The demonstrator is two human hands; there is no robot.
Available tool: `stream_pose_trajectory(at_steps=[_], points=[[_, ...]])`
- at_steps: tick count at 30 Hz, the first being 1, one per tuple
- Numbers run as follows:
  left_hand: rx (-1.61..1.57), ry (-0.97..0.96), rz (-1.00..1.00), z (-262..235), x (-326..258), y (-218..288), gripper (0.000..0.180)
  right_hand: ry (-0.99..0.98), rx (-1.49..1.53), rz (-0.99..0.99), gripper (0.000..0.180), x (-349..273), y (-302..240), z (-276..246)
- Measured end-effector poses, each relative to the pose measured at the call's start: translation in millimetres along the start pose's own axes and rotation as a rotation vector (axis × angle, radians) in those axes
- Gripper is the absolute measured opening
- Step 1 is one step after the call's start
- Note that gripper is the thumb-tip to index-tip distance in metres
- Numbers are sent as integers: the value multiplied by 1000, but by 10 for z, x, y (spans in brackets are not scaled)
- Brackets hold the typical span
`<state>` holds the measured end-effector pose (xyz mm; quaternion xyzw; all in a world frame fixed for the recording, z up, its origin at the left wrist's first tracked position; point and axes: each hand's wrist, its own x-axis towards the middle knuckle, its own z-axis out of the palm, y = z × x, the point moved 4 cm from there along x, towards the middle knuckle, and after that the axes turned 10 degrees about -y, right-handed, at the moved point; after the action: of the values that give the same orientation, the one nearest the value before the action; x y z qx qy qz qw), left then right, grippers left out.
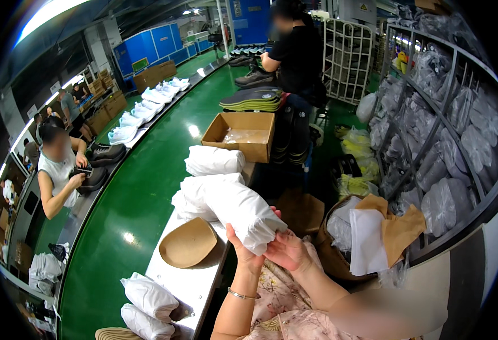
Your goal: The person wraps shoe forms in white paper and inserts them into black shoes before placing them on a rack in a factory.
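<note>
A long bundle wrapped in white paper (pixel 240 212) is in both my hands, its near end tilted toward me. My left hand (pixel 246 248) grips the near end from the left side, thumb up along the paper. My right hand (pixel 287 249) is closed on the same end from the right, some fingers behind it. What the paper covers is hidden. Another white-wrapped bundle (pixel 215 160) lies on the white bench beyond, and more white paper shows at the held bundle's left. A tan oval shallow dish-like piece (pixel 187 243) rests on the bench left of my hands.
Two white-wrapped bundles (pixel 150 297) lie at the bench's near end. Past the bench stands a cardboard box (pixel 237 136) beside stacked insoles (pixel 251 99). A green conveyor (pixel 147 170) curves along the left. A lined carton (pixel 345 266) and a rack of bagged items (pixel 430 124) stand right. Co-workers handle shoes.
</note>
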<state>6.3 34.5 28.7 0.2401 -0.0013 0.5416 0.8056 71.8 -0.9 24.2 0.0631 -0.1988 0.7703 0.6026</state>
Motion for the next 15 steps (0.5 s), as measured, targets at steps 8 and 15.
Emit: stream_pose_trajectory(at_steps=[8,15], points=[[203,44,24,-87,27,57,101,94,3,15,47,-53,-98,-165],[64,-37,-64,41,13,-38,104,-21,208,-89,48,-54,-62,10]])
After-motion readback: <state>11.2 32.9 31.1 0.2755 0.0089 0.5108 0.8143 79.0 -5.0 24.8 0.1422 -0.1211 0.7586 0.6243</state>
